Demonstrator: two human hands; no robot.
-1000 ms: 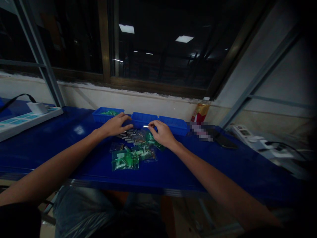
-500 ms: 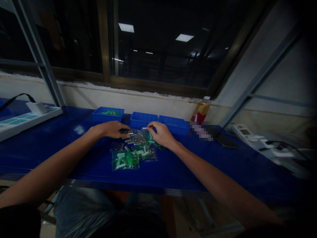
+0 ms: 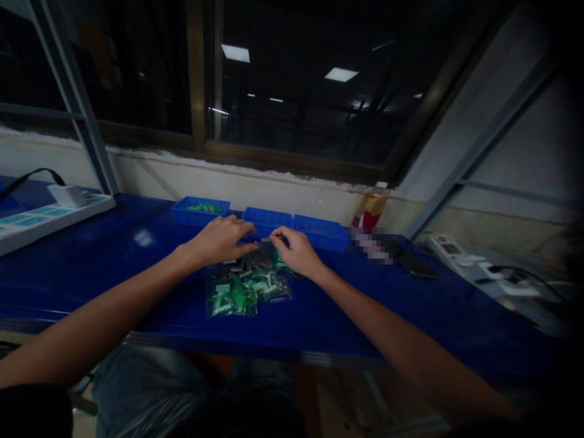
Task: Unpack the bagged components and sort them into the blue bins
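Observation:
My right hand pinches a small silvery bar-shaped piece between thumb and fingertips, above the far side of a pile. Facing it from the left is my left hand, thumb and fingers apart, close to the piece; I see nothing held in it. Beneath both hands lie loose small dark and metallic pieces, partly hidden by the left hand. Nearer to me, clear plastic bags with green and silvery contents rest on the blue table.
Behind the hands stand a blue bin with green items and two more blue bins. A red and yellow package and a dark phone-like object are at right. Power strips lie at left and right.
My left hand has lifted off the pile and moved right, towards the piece in my right hand. The right hand stays nearly in place, still pinching.

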